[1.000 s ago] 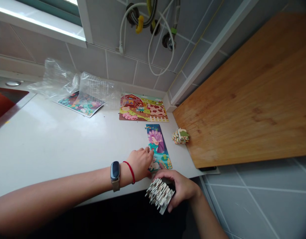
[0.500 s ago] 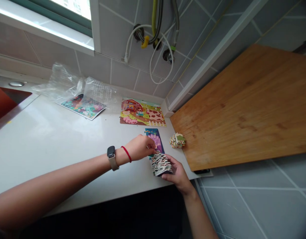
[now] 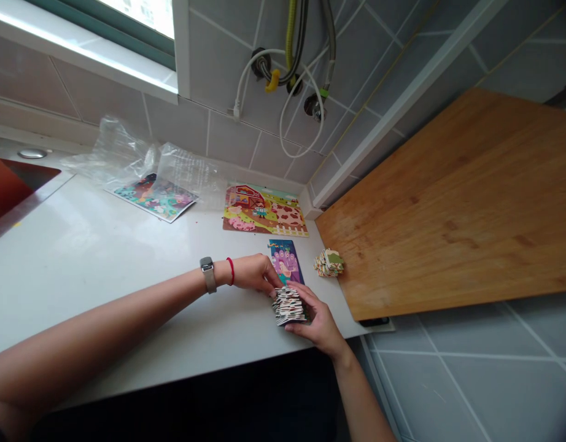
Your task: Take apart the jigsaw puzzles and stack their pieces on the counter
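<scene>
A thick stack of puzzle pieces (image 3: 289, 306) shows its pale layered edges near the counter's front edge. My right hand (image 3: 323, 326) is wrapped round its right side, thumb below and fingers over the far end. At the stack's far left corner, my left hand (image 3: 255, 272) has its thumb and fingers closed on the edge pieces; the fingertips are partly hidden. Just beyond the hands lies a blue and purple peacock picture (image 3: 285, 258). A second pile of pieces (image 3: 329, 263), with a green one on top, sits to the right.
A farm picture (image 3: 264, 212) lies flat by the wall. To its left, clear plastic bags (image 3: 182, 169) partly cover another colourful picture (image 3: 166, 205). A large wooden board (image 3: 458, 209) leans along the right side. Hoses and a white cable (image 3: 283, 135) hang on the tiled wall.
My left hand has come down from over the peacock picture to the stack's corner, uncovering more of the picture. My right hand and the stack have shifted slightly left.
</scene>
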{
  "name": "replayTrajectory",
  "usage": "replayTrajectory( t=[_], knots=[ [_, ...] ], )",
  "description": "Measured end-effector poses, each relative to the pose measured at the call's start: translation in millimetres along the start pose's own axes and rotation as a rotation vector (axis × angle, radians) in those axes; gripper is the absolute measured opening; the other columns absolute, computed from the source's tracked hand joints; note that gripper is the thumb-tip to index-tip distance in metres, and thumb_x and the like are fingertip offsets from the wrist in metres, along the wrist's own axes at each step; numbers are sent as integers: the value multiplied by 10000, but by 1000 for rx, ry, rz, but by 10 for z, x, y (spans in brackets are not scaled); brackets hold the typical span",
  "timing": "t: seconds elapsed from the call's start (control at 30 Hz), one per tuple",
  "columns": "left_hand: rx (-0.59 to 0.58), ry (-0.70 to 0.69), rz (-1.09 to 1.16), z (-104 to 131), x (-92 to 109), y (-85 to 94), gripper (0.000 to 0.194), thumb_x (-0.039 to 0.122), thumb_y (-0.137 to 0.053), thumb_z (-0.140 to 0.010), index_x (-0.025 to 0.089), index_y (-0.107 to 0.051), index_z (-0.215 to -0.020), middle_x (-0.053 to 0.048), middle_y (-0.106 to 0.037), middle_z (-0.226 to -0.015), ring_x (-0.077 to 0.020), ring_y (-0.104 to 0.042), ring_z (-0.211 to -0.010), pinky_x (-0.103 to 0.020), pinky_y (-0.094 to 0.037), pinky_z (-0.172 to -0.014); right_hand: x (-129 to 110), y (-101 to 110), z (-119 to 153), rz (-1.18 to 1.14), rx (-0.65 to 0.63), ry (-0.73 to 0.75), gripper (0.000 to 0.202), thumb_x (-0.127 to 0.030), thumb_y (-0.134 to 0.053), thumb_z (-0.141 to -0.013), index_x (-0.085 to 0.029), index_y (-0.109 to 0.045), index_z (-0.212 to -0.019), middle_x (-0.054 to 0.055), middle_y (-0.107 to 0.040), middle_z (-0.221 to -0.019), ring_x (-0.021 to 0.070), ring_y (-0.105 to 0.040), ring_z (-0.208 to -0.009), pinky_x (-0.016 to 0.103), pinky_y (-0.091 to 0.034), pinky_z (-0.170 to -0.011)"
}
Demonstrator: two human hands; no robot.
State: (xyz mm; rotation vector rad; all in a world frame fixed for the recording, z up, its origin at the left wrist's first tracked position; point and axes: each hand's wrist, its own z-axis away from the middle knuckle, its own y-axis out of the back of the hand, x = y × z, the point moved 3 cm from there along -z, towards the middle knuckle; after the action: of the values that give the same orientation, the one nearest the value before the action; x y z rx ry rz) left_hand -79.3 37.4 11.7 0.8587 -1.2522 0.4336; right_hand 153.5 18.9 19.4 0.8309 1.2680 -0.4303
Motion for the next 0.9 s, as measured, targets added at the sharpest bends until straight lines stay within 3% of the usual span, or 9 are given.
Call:
replayTrajectory(
  t=[0.2, 0.33, 0.57, 0.67, 0.73, 0.83, 0.9],
  knots=[
    [27, -69, 19, -7, 21, -61, 313, 462, -815, -770, 235, -832, -986, -18, -814, -932, -181, -728, -833, -207, -530, -780, -10, -28, 45, -45, -84, -95, 894, -328, -928, -657, -260, -531, -1455, 103, -593, -1447, 309, -542, -1348, 468, -348, -1185],
    [48, -103, -38, -10, 40, -81, 322, 483, -791, -795, 218, -828, -975, -26, -808, -865, -156, -708, -759, -194, -510, -723, 45, -17, 54, -47, -73, -97, 927, -326, -932, -649, -253, -510, -1471, 110, -581, -1458, 311, -530, -1359, 471, -349, -1183],
    [93, -82, -254, 15, 77, -32, 246, 469, -759, -825, 228, -807, -842, -2, -773, -746, -125, -659, -643, -197, -444, -614, 93, -32, 44, 19, -20, -56, 829, -318, -960, -588, -238, -616, -1338, 108, -636, -1347, 303, -595, -1263, 450, -411, -1144],
    [140, -16, -387, 28, 122, 122, 198, 431, -760, -824, 239, -791, -865, -5, -773, -789, -142, -675, -691, -210, -448, -636, 76, -10, 38, -107, 10, -64, 836, -288, -967, -571, -232, -601, -1321, 109, -655, -1307, 300, -631, -1211, 437, -475, -1087],
    [261, 79, -507, 16, 145, 298, 196, 408, -720, -854, 235, -776, -927, -25, -779, -883, -166, -692, -763, -230, -465, -683, 65, 38, 9, -254, 35, -78, 844, -275, -959, -582, -232, -574, -1332, 114, -668, -1291, 297, -660, -1168, 434, -524, -1029],
    [458, 278, -654, -51, 150, 567, 326, 419, -661, -885, 206, -721, -1125, -83, -758, -1082, -230, -703, -932, -286, -501, -779, 37, 168, -134, -378, 140, -58, 835, -282, -954, -584, -242, -570, -1325, 105, -674, -1291, 293, -670, -1148, 442, -533, -1019],
    [483, 404, -710, -138, 130, 675, 436, 458, -672, -865, 179, -683, -1201, -126, -727, -1174, -277, -690, -1031, -326, -518, -826, 7, 264, -307, -422, 242, -11, 838, -309, -955, -573, -256, -575, -1319, 85, -669, -1307, 287, -657, -1167, 443, -509, -1049]
  ],
)
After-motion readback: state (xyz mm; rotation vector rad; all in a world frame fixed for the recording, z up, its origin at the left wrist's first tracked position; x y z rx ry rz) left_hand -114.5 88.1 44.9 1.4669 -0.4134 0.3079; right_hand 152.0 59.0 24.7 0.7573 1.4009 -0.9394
